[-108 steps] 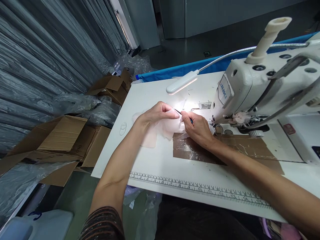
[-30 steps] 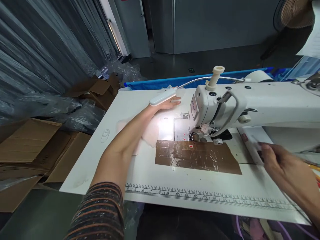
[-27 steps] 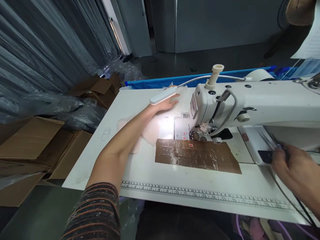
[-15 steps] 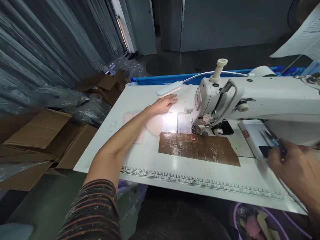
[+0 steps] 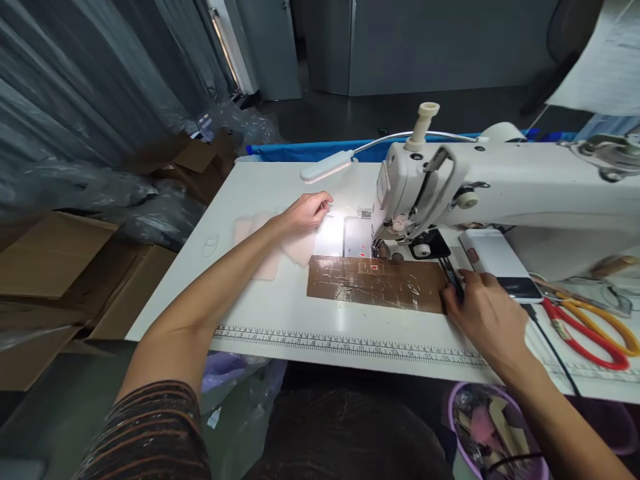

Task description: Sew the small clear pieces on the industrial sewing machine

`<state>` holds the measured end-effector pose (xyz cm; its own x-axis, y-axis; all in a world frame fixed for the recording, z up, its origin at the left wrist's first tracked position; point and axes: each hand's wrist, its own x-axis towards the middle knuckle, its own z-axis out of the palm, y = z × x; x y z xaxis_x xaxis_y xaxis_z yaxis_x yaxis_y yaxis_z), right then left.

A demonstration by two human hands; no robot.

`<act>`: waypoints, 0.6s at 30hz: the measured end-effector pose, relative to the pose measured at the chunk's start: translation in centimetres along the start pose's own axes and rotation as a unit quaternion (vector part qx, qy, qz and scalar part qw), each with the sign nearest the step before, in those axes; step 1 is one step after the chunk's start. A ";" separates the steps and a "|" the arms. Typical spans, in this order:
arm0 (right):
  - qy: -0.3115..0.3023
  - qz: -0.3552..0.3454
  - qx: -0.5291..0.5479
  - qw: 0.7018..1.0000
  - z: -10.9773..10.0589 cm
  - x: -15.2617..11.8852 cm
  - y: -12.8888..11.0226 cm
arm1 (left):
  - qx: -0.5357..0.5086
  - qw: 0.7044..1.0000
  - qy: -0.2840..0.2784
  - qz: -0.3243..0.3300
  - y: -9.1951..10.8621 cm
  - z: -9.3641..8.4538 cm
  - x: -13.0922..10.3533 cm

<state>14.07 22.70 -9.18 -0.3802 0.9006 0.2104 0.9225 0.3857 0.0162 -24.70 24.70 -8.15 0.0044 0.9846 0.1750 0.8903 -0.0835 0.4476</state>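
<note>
My right hand (image 5: 487, 320) is closed around dark-handled thread snips (image 5: 453, 279), their two thin blades pointing toward the sewing machine (image 5: 410, 193). The blades lie over the right end of a brown taped strip (image 5: 373, 283) on the table in front of the needle area. My left hand (image 5: 307, 211) rests left of the machine, under the lamp (image 5: 327, 167), with its fingers curled together. Whatever these fingers pinch, if anything, is lost in the glare. Pale pink fabric pieces (image 5: 265, 265) lie flat, partly beneath my left forearm.
Right of my right hand lie red-handled scissors (image 5: 585, 340), an orange-handled pair (image 5: 607, 327) and a white box-shaped device (image 5: 493, 257). A printed ruler (image 5: 345, 347) runs along the table's front edge. A purple-rimmed bin (image 5: 453, 407) stands below; cardboard boxes (image 5: 55, 260) stand left.
My right hand has moved left with the snips, from beside the white device to the brown strip's end. The fingers of my left hand have curled in. The whole view has shifted slightly.
</note>
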 end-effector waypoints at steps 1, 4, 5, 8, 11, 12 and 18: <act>-0.001 0.000 -0.005 1.000 0.0 0.1 0.1 | -0.004 1.000 -0.005 -0.005 0.1 0.1 -0.1; -0.012 0.006 -0.013 1.000 0.1 0.3 0.9 | -0.018 0.999 -0.013 -0.023 0.0 0.3 -0.2; -0.014 0.015 -0.014 1.000 0.1 0.4 1.2 | -0.026 0.999 -0.012 -0.030 0.0 0.4 -0.1; -0.013 0.044 0.000 0.999 0.2 0.7 1.7 | -0.062 0.997 -0.011 -0.041 -0.1 0.6 0.5; -0.011 0.042 0.020 0.999 -0.4 0.9 1.1 | -0.088 0.995 -0.021 -0.031 0.0 0.7 1.2; -0.008 0.030 0.031 0.999 -0.8 0.9 0.7 | -0.094 0.995 -0.028 -0.026 0.1 0.6 1.3; 0.043 -0.115 0.287 0.950 -5.2 -1.1 -0.9 | -0.033 0.999 0.008 -0.026 -1.0 -2.4 -0.8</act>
<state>13.99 20.30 -4.37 -0.5375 0.7689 0.3463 0.6173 0.6385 -0.4596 -26.69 23.59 -6.68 -0.0492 0.9854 0.1629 0.8573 -0.0421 0.5131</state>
